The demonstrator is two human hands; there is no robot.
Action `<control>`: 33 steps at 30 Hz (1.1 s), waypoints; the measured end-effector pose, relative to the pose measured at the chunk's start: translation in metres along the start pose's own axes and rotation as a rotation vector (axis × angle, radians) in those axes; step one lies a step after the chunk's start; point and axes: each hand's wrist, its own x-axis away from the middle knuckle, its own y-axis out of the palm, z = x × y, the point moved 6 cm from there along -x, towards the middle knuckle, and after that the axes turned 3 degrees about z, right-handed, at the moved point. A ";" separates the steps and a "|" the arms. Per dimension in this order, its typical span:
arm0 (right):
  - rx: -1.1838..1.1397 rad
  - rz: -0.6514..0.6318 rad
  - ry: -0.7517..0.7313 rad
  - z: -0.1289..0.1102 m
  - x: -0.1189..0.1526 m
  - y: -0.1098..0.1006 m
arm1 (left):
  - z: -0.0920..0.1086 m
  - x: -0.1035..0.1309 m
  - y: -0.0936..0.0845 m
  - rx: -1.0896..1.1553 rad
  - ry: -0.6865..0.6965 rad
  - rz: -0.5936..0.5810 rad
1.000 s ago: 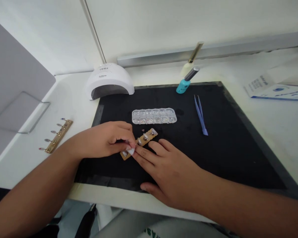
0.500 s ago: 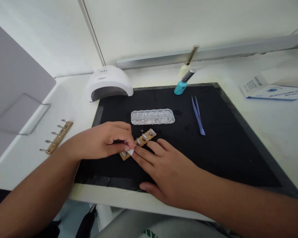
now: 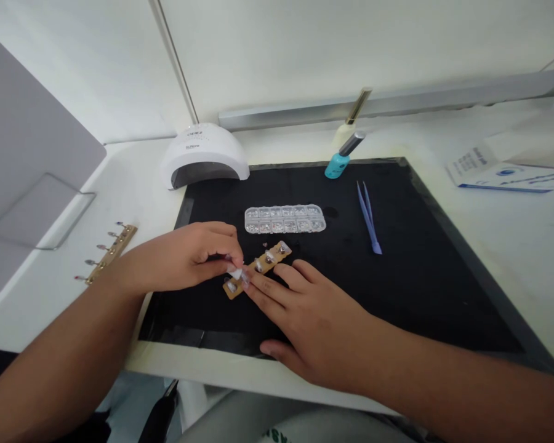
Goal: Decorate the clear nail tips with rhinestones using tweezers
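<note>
My left hand (image 3: 212, 255) is closed in a pinch on a small white wipe (image 3: 235, 273), held above a tan strip-shaped stand (image 3: 266, 260). My right hand (image 3: 300, 307) lies low over the black mat with its fingers stretched out; its index and middle fingertips are at the stand. Beside those fingertips a shiny nail tip (image 3: 245, 277) shows, close to the wipe. Several more nail tips with silvery decoration sit along the stand. Just behind it is a clear compartment box (image 3: 285, 219) of small shiny rhinestones. The left fingers partly hide the stand.
A white nail lamp (image 3: 205, 151) stands at the back left. Blue tweezers (image 3: 369, 218) lie to the right on the black mat (image 3: 420, 271). Behind are a turquoise bottle (image 3: 338, 165) and a pale bottle (image 3: 344, 132). A second stand with nail tips (image 3: 112, 253) is at left; a printed card (image 3: 508, 175) at right.
My left hand has drawn slightly left and up with the wipe, uncovering the shiny nail tip by my right fingertips. My right hand stays almost in place.
</note>
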 end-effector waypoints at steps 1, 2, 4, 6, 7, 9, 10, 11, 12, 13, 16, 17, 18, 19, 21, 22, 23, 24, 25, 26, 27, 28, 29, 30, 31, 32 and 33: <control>-0.001 0.000 -0.002 0.000 0.000 0.000 | 0.001 0.002 -0.002 0.007 -0.007 -0.001; -0.001 -0.002 -0.002 0.000 -0.001 0.000 | 0.002 0.004 -0.004 0.024 -0.007 -0.008; 0.001 -0.002 -0.002 0.000 -0.001 0.000 | 0.007 0.007 -0.006 0.080 0.018 -0.037; 0.006 0.007 -0.002 0.001 -0.001 0.000 | 0.012 0.008 -0.006 0.131 0.054 -0.079; 0.007 0.012 -0.003 0.001 -0.001 0.000 | 0.014 0.008 -0.004 0.138 0.061 -0.100; 0.009 0.021 -0.004 0.001 0.000 0.000 | 0.013 0.007 -0.001 0.118 0.045 -0.132; 0.012 0.024 -0.003 0.001 0.000 0.001 | 0.012 0.006 0.001 0.105 0.030 -0.145; 0.013 0.026 -0.001 0.001 0.000 0.001 | 0.011 0.005 0.003 0.094 0.016 -0.155; 0.015 0.027 0.001 0.001 0.001 0.001 | 0.009 0.005 0.005 0.086 0.007 -0.163; 0.016 0.028 0.003 0.001 0.001 0.002 | 0.009 0.004 0.007 0.080 0.000 -0.168; 0.016 0.025 0.001 0.001 0.002 0.002 | 0.007 0.004 0.009 0.063 -0.014 -0.175; 0.016 0.025 -0.001 0.001 0.002 0.002 | 0.006 0.004 0.009 0.059 -0.017 -0.175; 0.016 0.025 -0.003 0.001 0.002 0.002 | 0.005 0.004 0.009 0.056 -0.018 -0.175; 0.016 0.025 -0.004 0.001 0.002 0.002 | 0.005 0.004 0.008 0.053 -0.020 -0.174; 0.016 0.023 -0.008 0.001 0.002 0.002 | 0.002 0.005 0.007 0.047 -0.025 -0.168; 0.017 0.023 -0.009 0.001 0.002 0.002 | 0.001 0.005 0.006 0.043 -0.028 -0.164; 0.019 0.022 -0.011 0.001 0.002 0.002 | -0.001 0.006 0.004 0.038 -0.031 -0.161; 0.020 0.021 -0.011 0.001 0.002 0.002 | -0.002 0.006 0.004 0.034 -0.034 -0.158; 0.020 0.020 -0.012 0.001 0.002 0.002 | -0.004 0.006 0.003 0.032 -0.036 -0.155; 0.020 0.015 -0.012 0.000 0.002 0.002 | -0.004 0.007 0.002 0.030 -0.037 -0.152; 0.020 0.011 -0.011 0.000 0.002 0.002 | -0.004 0.007 0.001 0.032 -0.037 -0.149; 0.019 0.005 -0.011 0.000 0.001 0.002 | -0.004 0.007 0.001 0.037 -0.034 -0.147; 0.017 0.001 -0.009 0.000 0.001 0.002 | -0.002 0.007 0.001 0.044 -0.028 -0.147; 0.018 0.001 -0.008 0.001 0.001 0.002 | 0.000 0.007 0.002 0.054 -0.020 -0.150; 0.018 0.004 -0.008 0.001 0.001 0.002 | 0.002 0.006 0.003 0.064 -0.012 -0.156; 0.019 0.009 -0.008 0.001 0.001 0.002 | 0.004 0.006 0.004 0.073 -0.006 -0.164; 0.020 0.016 -0.009 0.001 0.001 0.001 | 0.006 0.006 0.006 0.079 -0.004 -0.173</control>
